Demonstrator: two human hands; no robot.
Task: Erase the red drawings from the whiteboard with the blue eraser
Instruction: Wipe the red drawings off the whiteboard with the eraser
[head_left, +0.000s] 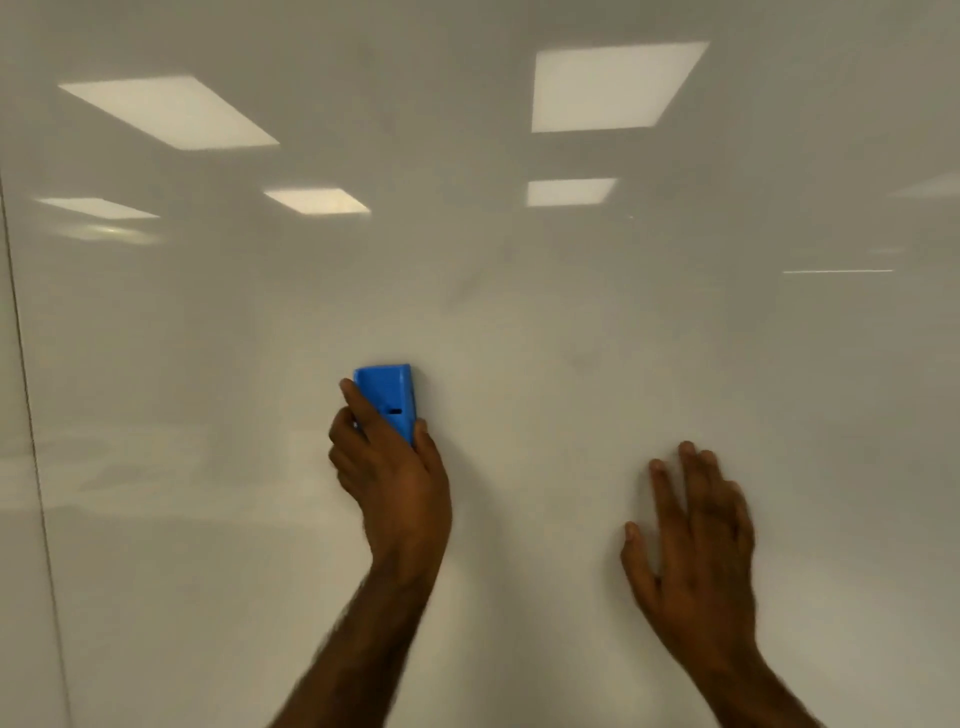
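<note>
Your fingers (358, 410) on the left hand (395, 483) wrap the blue eraser (387, 397), pinching it against the thumb and holding it to the whiteboard (519, 312) near its lower middle; the right hand (696, 540) rests flat, fingers spread, holding nothing. No red drawings show anywhere in view, only faint grey smudges up and to the right of the eraser, so you look to be at the tail of the wiping. Next, sweep those traces and check beyond the seam (26, 364) by the left edge. Nothing blocks you, though reflected ceiling lights (613, 85) could hide faint marks
</note>
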